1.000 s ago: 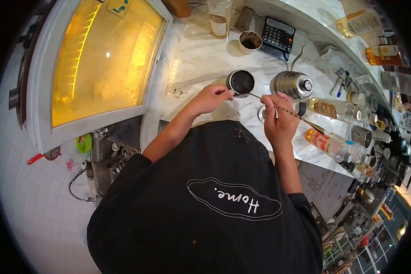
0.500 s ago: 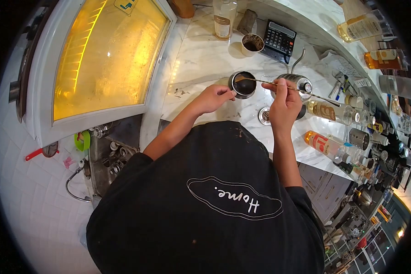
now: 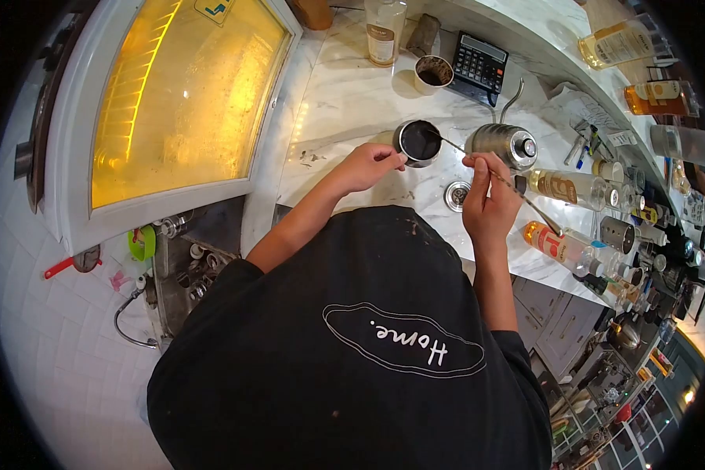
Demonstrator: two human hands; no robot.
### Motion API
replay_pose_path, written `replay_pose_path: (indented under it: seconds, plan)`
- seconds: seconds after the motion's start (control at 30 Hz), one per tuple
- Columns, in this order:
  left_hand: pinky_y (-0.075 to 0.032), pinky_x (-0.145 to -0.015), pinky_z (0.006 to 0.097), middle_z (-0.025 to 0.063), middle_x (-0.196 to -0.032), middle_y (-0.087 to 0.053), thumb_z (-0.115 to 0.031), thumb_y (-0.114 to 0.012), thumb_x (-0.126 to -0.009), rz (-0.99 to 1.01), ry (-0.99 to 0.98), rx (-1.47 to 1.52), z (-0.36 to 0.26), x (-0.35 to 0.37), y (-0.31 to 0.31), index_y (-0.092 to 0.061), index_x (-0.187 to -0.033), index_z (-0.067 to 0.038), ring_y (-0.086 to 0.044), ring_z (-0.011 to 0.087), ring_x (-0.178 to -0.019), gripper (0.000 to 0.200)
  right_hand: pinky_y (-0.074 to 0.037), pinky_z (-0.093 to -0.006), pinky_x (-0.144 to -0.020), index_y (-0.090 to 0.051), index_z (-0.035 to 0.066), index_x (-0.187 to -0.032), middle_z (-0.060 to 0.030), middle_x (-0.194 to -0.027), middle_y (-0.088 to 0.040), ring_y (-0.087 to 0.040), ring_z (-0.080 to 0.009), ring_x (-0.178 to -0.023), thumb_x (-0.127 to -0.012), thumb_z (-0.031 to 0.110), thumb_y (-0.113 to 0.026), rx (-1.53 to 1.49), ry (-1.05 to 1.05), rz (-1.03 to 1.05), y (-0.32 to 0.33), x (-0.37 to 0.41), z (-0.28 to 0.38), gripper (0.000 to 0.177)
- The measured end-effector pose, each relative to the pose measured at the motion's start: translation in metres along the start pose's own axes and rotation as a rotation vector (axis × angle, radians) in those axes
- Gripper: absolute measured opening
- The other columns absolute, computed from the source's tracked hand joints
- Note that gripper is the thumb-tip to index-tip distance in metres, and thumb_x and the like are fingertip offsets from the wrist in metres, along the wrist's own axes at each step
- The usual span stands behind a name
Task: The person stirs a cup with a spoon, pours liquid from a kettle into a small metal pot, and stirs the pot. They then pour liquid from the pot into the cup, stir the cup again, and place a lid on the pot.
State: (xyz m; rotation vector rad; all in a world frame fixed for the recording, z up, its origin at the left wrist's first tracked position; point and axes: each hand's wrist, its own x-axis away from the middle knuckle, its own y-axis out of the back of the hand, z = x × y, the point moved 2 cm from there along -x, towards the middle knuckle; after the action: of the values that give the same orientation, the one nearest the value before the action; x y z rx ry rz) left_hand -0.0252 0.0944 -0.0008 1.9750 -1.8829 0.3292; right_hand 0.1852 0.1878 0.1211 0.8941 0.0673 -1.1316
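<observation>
Two hands of ours work over the marble counter (image 3: 345, 86). At the far left glows a yellow-lit glass door (image 3: 184, 86). Our left hand (image 3: 366, 167) has its fingertips pressed against the near-left rim of a metal cup (image 3: 419, 142), which stands mid-counter and holds dark liquid. A bar spoon (image 3: 493, 174) dips its tip into that cup and slants right and nearer, its stem pinched between the thumb and fingertips of our right hand (image 3: 489, 205). Just right of the cup stands a steel kettle (image 3: 507, 145), and bottles (image 3: 560, 244) lie further right.
</observation>
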Motion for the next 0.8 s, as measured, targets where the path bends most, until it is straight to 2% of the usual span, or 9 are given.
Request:
replay_pose_path:
  seconds: [0.07, 0.27, 0.47, 0.67, 0.8]
  plan:
    - [-0.048, -0.096, 0.0337, 0.0071, -0.099, -0.076, -0.035, -0.061, -0.104, -0.001, 0.009, -0.008, 0.000, -0.001, 0.000, -0.075, -0.102, -0.002, -0.067, 0.0161, -0.099, 0.037, -0.054, -0.0482, -0.099, -0.067, 0.002, -0.097, -0.0089, -0.085, -0.071, -0.068, -0.0283, -0.071, -0.100, 0.004, -0.061, 0.030, 0.067, 0.029, 0.004, -0.001, 0.004, 0.007]
    - [-0.049, -0.096, 0.0333, 0.0078, -0.099, -0.076, -0.035, -0.061, -0.104, -0.003, 0.000, 0.012, 0.001, 0.000, -0.001, -0.075, -0.102, -0.001, -0.068, 0.0161, -0.099, 0.037, -0.056, -0.0469, -0.094, -0.068, 0.002, -0.096, -0.0096, -0.080, -0.069, -0.068, -0.0283, -0.075, -0.097, 0.008, -0.069, 0.020, 0.079, 0.086, 0.001, -0.001, 0.010, 0.006]
    - [-0.049, -0.096, 0.0343, 0.0073, -0.099, -0.077, -0.035, -0.060, -0.105, -0.022, 0.001, 0.004, 0.000, 0.001, -0.002, -0.076, -0.102, -0.002, -0.067, 0.0167, -0.099, 0.037, -0.058, -0.0399, -0.077, -0.071, 0.000, -0.093, -0.0127, -0.079, -0.072, -0.072, -0.0303, -0.069, -0.095, 0.012, -0.074, 0.011, 0.111, 0.060, -0.012, -0.012, 0.016, 0.012]
    - [-0.048, -0.097, 0.0354, 0.0064, -0.099, -0.077, -0.037, -0.060, -0.104, -0.027, 0.030, -0.076, -0.007, 0.004, -0.001, -0.076, -0.102, -0.003, -0.066, 0.0173, -0.098, 0.038, -0.053, -0.0289, -0.062, -0.070, -0.001, -0.090, -0.0138, -0.080, -0.076, -0.074, -0.0204, -0.069, -0.100, 0.016, -0.070, -0.276, -0.265, 0.091, -0.021, -0.023, 0.016, 0.020]
    - [-0.048, -0.097, 0.0355, 0.0066, -0.099, -0.077, -0.037, -0.060, -0.104, -0.014, 0.020, -0.072, -0.005, 0.003, 0.001, -0.076, -0.102, -0.004, -0.066, 0.0170, -0.098, 0.038, -0.052, -0.0259, -0.066, -0.067, -0.002, -0.097, -0.0115, -0.081, -0.078, -0.072, -0.0127, -0.073, -0.104, 0.017, -0.063, -0.494, -0.366, 0.025, -0.036, -0.022, -0.004, 0.020]
